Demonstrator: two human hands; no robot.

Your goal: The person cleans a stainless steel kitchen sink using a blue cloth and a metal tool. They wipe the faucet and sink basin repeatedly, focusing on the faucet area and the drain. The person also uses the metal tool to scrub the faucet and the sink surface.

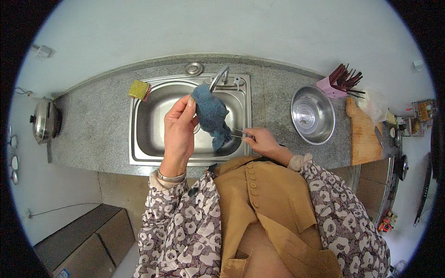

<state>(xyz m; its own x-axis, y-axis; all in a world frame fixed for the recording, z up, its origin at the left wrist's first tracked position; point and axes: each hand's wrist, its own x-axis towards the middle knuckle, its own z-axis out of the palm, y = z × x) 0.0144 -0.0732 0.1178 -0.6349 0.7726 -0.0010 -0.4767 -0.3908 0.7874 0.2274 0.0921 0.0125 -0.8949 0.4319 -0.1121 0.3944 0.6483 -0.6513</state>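
Note:
My left hand pinches a dark blue cloth by its upper left edge, between thumb and fingers. The cloth hangs above the stainless steel sink, in front of the curved faucet. My right hand is at the sink's right rim and holds a thin metal tool with two narrow prongs. The prongs point left at the cloth's lower end; whether they grip it I cannot tell. Part of the drain is hidden behind my left hand and the cloth.
A yellow scrubbing sponge lies on the sink's left corner, and a drain strainer behind it. To the right are a steel basin, a pink holder of chopsticks and a wooden cutting board. A lidded pot stands far left.

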